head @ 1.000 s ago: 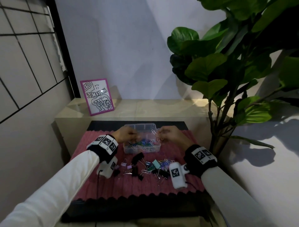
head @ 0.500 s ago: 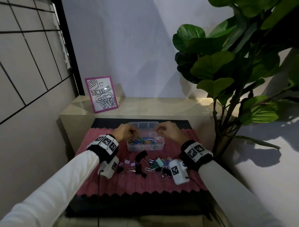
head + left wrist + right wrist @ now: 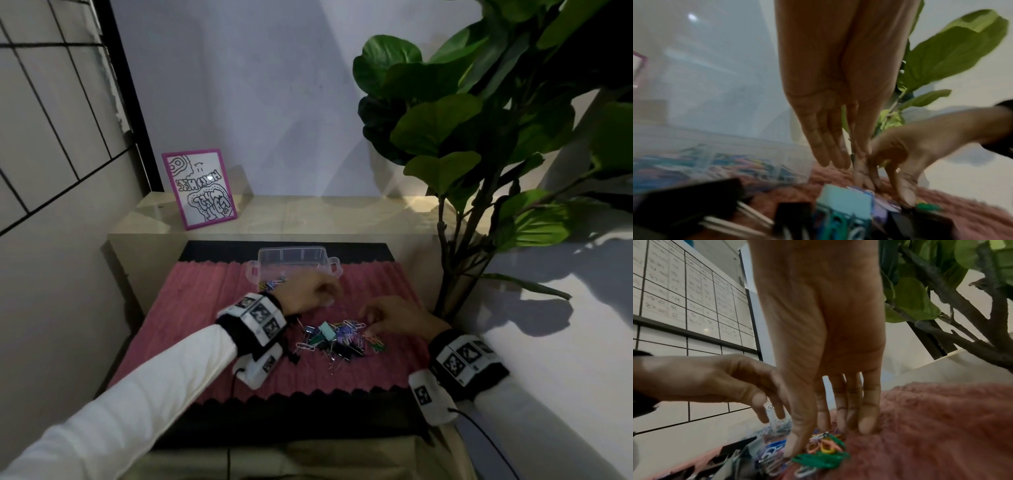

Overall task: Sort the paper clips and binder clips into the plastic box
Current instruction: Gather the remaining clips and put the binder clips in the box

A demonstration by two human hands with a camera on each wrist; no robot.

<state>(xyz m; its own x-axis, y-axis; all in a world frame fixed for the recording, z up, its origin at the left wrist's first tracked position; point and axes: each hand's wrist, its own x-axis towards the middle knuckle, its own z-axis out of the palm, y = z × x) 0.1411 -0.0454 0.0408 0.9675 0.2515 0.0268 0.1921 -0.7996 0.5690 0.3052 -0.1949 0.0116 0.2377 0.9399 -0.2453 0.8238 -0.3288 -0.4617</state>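
Note:
A clear plastic box (image 3: 294,253) stands at the far edge of the pink mat with coloured paper clips (image 3: 274,284) in its near part. A mixed pile of paper clips and binder clips (image 3: 337,340) lies mid-mat. My left hand (image 3: 329,298) hovers between box and pile, fingers straight and holding nothing (image 3: 842,164). My right hand (image 3: 368,323) reaches down onto the pile's right edge; its fingertips (image 3: 867,425) press the mat and its thumb rests among green paper clips (image 3: 822,459). A light blue binder clip (image 3: 844,201) and the box wall (image 3: 735,146) show blurred in the left wrist view.
The pink ribbed mat (image 3: 205,308) lies on a black pad on a low table. A pink-framed picture (image 3: 200,188) leans on the ledge behind. A big leafy plant (image 3: 462,164) stands close on the right, a tiled wall on the left.
Both hands have come back from the plastic box toward me. The right hand has dropped onto the pile and the left hand now hangs just in front of the box.

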